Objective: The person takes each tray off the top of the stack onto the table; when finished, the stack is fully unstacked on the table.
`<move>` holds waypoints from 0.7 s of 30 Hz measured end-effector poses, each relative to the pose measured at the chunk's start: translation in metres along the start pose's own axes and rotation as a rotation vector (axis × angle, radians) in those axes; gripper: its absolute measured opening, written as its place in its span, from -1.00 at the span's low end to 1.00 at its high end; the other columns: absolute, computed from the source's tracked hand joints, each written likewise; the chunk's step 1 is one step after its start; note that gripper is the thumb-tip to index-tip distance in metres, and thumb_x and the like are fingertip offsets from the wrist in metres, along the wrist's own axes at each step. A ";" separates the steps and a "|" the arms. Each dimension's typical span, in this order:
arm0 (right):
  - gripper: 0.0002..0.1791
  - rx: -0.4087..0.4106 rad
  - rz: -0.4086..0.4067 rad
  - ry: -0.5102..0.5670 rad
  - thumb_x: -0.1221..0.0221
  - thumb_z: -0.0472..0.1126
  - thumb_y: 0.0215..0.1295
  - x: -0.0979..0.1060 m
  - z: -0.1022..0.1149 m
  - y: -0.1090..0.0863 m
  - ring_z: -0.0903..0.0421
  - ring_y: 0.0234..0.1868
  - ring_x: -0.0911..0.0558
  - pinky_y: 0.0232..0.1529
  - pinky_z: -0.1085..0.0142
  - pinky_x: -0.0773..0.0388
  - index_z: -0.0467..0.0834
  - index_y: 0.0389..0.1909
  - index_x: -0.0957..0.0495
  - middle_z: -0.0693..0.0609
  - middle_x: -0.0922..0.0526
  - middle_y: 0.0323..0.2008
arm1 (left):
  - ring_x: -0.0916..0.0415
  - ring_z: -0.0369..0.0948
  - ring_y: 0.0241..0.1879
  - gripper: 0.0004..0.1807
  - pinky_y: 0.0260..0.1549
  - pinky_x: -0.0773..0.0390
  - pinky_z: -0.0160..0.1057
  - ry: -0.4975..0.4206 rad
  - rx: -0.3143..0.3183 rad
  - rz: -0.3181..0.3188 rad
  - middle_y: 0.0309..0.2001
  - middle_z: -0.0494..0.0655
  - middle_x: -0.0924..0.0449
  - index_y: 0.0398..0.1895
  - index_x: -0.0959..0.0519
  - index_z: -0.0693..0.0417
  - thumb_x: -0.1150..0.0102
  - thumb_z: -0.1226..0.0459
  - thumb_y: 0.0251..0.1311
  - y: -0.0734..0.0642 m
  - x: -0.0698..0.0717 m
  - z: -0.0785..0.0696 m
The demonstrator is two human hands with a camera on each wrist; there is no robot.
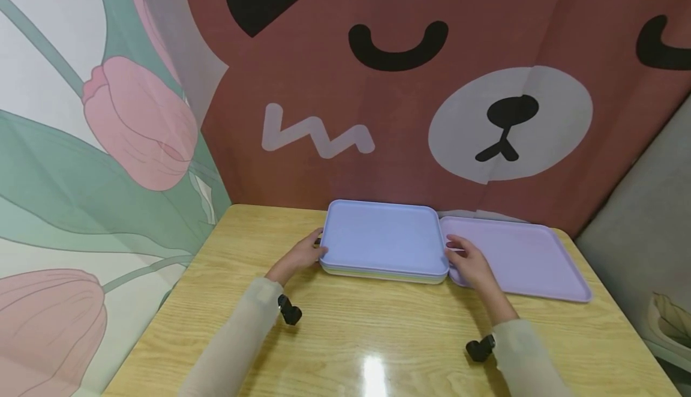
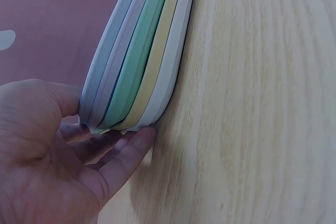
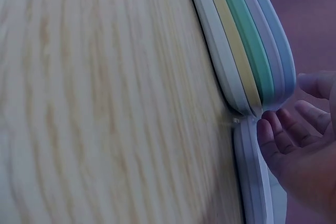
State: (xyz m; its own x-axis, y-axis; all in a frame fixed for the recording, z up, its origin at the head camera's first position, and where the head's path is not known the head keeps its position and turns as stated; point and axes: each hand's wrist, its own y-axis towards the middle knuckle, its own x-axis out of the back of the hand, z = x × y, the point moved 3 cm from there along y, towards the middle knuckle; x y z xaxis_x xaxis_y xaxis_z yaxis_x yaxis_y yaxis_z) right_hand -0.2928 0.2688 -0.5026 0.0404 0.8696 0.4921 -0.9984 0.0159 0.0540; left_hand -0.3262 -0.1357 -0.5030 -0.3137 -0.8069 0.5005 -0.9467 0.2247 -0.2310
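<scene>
A stack of rectangular trays lies on the table, with a light blue tray point(image 1: 383, 235) on top. Below it, the left wrist view shows the edges of a lilac tray point(image 2: 119, 51), a green tray point(image 2: 139, 59), a yellow tray point(image 2: 160, 51) and a white tray point(image 2: 170, 66). My left hand point(image 1: 302, 254) touches the stack's left end, thumb at the blue rim and fingers extended along the lower edges. At the right end is my right hand point(image 1: 469, 262), fingers loosely bent beside the stack; firm contact cannot be made out. A separate lilac tray point(image 1: 529, 259) lies under that hand.
The wooden table point(image 1: 345, 337) extends in front of the stack. Behind it hangs a brown cloth point(image 1: 302, 181) with a bear face, and a tulip-patterned cloth point(image 1: 48, 193) is at the left. A grey surface point(image 1: 642, 223) stands at the right.
</scene>
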 end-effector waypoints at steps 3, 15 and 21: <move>-0.45 -0.018 0.005 0.002 -0.12 -0.23 0.51 -0.003 -0.001 0.001 -0.24 0.22 -0.52 -0.06 0.59 -0.43 -0.36 0.42 -0.31 -0.39 -0.49 0.24 | -0.44 0.07 0.30 -0.33 0.13 -0.58 0.02 -0.006 0.000 0.001 0.46 0.24 -0.26 0.62 -0.03 0.07 0.04 0.26 0.54 0.000 0.000 0.000; -0.42 -0.046 0.032 -0.033 -0.15 -0.23 0.48 -0.010 -0.006 0.004 -0.28 0.27 -0.47 0.29 0.00 -0.38 -0.34 0.43 -0.29 -0.40 -0.44 0.29 | -0.47 0.08 0.27 -0.32 0.10 -0.60 0.02 -0.027 -0.006 -0.018 0.45 0.24 -0.29 0.62 -0.06 0.06 -0.01 0.25 0.52 0.001 0.001 0.003; -0.41 -0.048 0.027 -0.018 -0.16 -0.23 0.48 -0.010 -0.012 0.006 -0.25 0.25 -0.48 0.24 0.11 -0.39 -0.31 0.44 -0.30 -0.39 -0.45 0.28 | -0.53 0.07 0.18 -0.33 -0.02 -0.66 -0.03 -0.014 -0.028 -0.051 0.38 0.26 -0.37 0.59 -0.13 0.11 -0.06 0.27 0.48 0.001 0.002 0.002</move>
State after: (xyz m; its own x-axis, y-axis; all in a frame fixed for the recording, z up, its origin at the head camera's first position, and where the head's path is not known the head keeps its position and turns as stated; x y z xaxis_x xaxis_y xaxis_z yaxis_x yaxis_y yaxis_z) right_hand -0.2999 0.2662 -0.5175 0.0136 0.8613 0.5080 -0.9999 0.0166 -0.0014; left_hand -0.3274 -0.1380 -0.5042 -0.2645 -0.8250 0.4995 -0.9630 0.1987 -0.1818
